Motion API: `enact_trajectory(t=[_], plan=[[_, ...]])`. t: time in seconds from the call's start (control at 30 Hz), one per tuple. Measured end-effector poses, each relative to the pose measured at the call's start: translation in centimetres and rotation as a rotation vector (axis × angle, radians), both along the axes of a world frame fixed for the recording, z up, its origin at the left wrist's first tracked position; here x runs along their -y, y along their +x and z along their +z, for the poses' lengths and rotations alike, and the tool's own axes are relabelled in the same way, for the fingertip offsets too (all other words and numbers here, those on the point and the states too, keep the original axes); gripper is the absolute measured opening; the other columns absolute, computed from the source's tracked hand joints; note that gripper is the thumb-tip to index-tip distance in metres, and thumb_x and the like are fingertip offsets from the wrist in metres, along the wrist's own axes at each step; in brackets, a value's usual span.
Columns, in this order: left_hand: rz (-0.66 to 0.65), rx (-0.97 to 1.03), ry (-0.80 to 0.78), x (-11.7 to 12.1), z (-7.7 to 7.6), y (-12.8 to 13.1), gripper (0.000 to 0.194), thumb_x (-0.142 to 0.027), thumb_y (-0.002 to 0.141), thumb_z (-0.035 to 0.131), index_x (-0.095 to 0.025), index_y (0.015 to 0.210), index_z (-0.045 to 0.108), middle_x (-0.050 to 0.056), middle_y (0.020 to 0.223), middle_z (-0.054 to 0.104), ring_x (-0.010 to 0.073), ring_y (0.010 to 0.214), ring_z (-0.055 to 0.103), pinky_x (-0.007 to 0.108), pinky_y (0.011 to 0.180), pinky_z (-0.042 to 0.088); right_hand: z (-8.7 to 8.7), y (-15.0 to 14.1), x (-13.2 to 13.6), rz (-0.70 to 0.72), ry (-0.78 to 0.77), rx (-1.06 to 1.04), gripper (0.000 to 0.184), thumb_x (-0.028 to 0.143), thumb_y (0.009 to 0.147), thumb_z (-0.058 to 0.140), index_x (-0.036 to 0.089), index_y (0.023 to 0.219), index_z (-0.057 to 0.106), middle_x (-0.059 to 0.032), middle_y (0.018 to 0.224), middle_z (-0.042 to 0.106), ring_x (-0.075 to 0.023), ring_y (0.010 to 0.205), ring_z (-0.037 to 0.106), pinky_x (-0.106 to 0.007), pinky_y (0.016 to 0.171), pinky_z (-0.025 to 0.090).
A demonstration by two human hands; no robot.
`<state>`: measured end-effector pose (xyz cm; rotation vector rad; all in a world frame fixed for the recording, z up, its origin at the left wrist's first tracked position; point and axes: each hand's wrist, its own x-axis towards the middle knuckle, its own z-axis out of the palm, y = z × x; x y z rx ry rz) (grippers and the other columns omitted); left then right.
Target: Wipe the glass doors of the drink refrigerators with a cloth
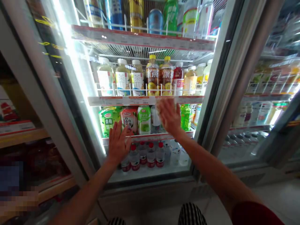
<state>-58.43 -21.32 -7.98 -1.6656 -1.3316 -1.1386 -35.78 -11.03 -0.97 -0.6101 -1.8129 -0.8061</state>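
Two bare hands are held up in front of a lit fridge (234, 72) full of drinks. The left hand (118, 143) is opened wide, with its fingers spread and nothing held in it. It is placed low, in front of the red bottle (130, 120), and part of that bottle is hidden by it. The right hand (170, 117) is held higher and farther to the right, with its fingers stretched out over the edge of the middle shelf (105, 101). It is blurred, and a pale patch (160, 104) is seen by its fingertips, so whether anything is held there cannot be told. Whether the fridge is touched by the hands cannot be told either. Between the hands, a green bottle (144, 120) and a clear bottle (155, 120) can be seen, side by side. A bright green bottle (186, 117) is seen just to the right of the right hand. On the middle shelf, two brown tea bottles (152, 76) with yellow caps are lined up beside white-capped bottles (122, 78). Down at the bottom, small bottles (151, 156) with red caps are kept. The left side is lit by a bright light strip (72, 56). At the near right, a dark red sleeve (255, 214) is worn.
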Motion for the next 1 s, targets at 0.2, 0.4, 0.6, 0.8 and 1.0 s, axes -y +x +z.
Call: enact_trajectory(t=[0.2,0.4,0.6,0.8,1.0], plan=[[0.038,-0.048,0.045,-0.2,-1.1,0.4,0.068,-0.022,0.081,0.051,-0.025,0.141,0.02,0.007,0.15,0.013,0.0271,0.138,0.014,0.049,0.111,0.015,-5.5,0.6,1.3,0.079,0.015,0.238,0.054,0.024,0.086,0.043,0.033,0.138,0.029,0.0021,0.142,0.038,-0.0184,0.139,0.018,-0.046,0.113,0.019],[-0.019,-0.122,0.028,-0.1,-0.9,1.4,0.065,-0.023,0.081,0.049,-0.025,0.14,0.023,0.007,0.148,0.021,0.0257,0.136,0.02,0.048,0.112,0.014,-5.8,6.6,-1.4,-0.071,0.007,-0.099,0.053,0.022,0.088,0.038,0.023,0.14,0.027,-0.0085,0.14,0.04,-0.0208,0.137,0.024,-0.052,0.111,0.017],[-0.039,-0.096,0.023,-1.0,-0.4,2.8,0.06,-0.024,0.083,0.048,-0.025,0.139,0.027,0.007,0.149,0.021,0.0242,0.137,0.018,0.047,0.113,0.012,-7.2,9.0,-1.4,-0.119,-0.032,-0.417,0.055,0.021,0.088,0.033,0.021,0.142,0.022,-0.0118,0.142,0.037,-0.0237,0.137,0.022,-0.055,0.106,0.028],[-0.043,-0.137,0.038,-1.0,-1.0,2.5,0.062,-0.022,0.083,0.049,-0.026,0.14,0.024,0.006,0.149,0.019,0.0241,0.137,0.017,0.047,0.113,0.011,-10.4,10.7,-1.2,-0.125,-0.091,-0.216,0.056,0.019,0.087,0.037,0.025,0.142,0.023,-0.0109,0.139,0.041,-0.0236,0.134,0.029,-0.053,0.107,0.028],[-0.01,-0.16,0.013,-0.8,-1.1,2.7,0.063,-0.022,0.083,0.05,-0.025,0.141,0.023,0.008,0.149,0.018,0.0242,0.137,0.016,0.046,0.113,0.012,-4.0,8.0,-2.7,-0.086,0.028,-0.509,0.054,0.025,0.09,0.03,0.018,0.143,0.018,-0.0114,0.145,0.031,-0.0228,0.138,0.019,-0.053,0.11,0.021]])
